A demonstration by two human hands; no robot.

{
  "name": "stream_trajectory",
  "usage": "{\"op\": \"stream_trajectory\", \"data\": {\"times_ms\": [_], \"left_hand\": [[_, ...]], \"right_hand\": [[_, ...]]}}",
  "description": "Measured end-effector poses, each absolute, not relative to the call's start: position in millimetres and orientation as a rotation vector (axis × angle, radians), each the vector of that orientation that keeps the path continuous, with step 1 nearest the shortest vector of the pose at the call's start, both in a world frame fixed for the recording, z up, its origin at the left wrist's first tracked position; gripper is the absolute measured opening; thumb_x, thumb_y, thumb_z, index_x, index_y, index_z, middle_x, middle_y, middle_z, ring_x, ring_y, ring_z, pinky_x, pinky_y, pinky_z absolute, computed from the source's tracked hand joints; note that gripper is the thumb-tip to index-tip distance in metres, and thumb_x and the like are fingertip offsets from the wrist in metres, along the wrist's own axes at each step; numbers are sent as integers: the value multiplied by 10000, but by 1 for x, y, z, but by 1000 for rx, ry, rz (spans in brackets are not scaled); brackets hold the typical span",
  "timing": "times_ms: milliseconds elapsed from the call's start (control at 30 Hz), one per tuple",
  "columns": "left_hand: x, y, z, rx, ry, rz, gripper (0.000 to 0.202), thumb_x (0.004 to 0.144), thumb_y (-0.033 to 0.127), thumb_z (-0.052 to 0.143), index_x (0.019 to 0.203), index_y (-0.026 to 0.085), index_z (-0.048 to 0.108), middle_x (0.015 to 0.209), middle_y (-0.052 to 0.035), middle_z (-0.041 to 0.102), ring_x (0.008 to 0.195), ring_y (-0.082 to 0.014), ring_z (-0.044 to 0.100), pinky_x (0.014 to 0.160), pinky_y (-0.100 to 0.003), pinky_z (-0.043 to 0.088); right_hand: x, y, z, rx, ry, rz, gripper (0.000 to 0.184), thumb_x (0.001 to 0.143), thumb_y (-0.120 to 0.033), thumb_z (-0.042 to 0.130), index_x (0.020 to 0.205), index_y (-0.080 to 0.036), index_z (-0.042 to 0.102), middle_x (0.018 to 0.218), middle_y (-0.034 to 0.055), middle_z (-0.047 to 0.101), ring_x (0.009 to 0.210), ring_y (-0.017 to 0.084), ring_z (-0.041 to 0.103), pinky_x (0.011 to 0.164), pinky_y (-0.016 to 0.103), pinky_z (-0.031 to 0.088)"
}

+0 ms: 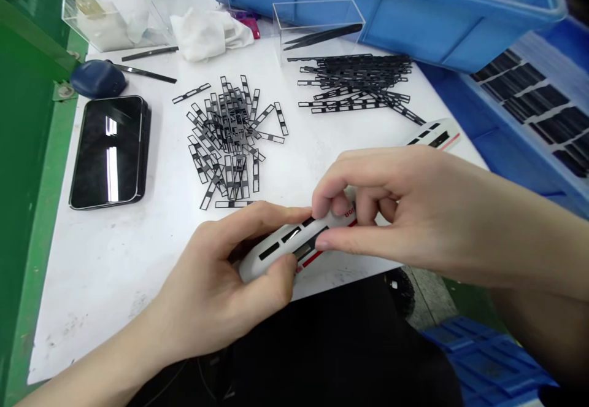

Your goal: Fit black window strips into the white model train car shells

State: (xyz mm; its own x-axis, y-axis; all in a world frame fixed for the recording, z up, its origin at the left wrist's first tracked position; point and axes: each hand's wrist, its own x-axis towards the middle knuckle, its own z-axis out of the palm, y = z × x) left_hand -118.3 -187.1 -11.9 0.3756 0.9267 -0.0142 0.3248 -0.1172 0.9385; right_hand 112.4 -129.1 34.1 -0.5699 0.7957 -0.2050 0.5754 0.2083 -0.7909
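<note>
A long white plastic housing (251,264) with dark window-like slots, a red stripe and red lettering lies slantwise above the table's front edge. My left hand (239,266) grips its near end, fingers behind and thumb on the front side. Over its middle, my right hand (363,204) is closed, with the thumb and index fingertip pressed on the housing at the slots. A dark strip (304,248) shows in the lower slot between my two thumbs. Whether my right fingers also pinch a small part cannot be made out. The housing's far end (437,134) sticks out beyond my right hand.
Thin black frame strips lie in a loose pile (234,124) and a second pile (359,81). Behind are a clear box (317,17) with black tweezers (322,37), white cloth (207,34) and a blue bin (405,20). A black glossy device (108,152) sits left.
</note>
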Motion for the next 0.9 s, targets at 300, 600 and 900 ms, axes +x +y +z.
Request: {"op": "stream_trajectory", "data": {"times_ms": [300,600,900], "left_hand": [[-113,-194,-17,1877,1103,857,551,825,42,645,1296,327,645,913,90,775,704,-82,730,618,-160,558],[-118,-191,-17,1846,1073,782,474,924,88,648,1328,337,654,981,68,815,784,-128,777,585,-189,562],[-128,-192,-19,1874,1071,720,488,963,145,689,1418,317,647,1344,0,787,1137,-210,788,851,-209,642]], "right_hand": [[107,-139,32,-1305,-2279,1134,102,845,-156,757,818,-247,721,725,-66,686,565,75,562,500,235,425],[112,-127,33,-1269,-2332,1289,127,881,-173,723,789,-261,724,590,-76,595,504,73,504,442,222,390],[112,-124,37,-1302,-2389,1179,169,840,-157,707,694,-213,641,529,-79,524,452,67,424,457,236,326]]}}
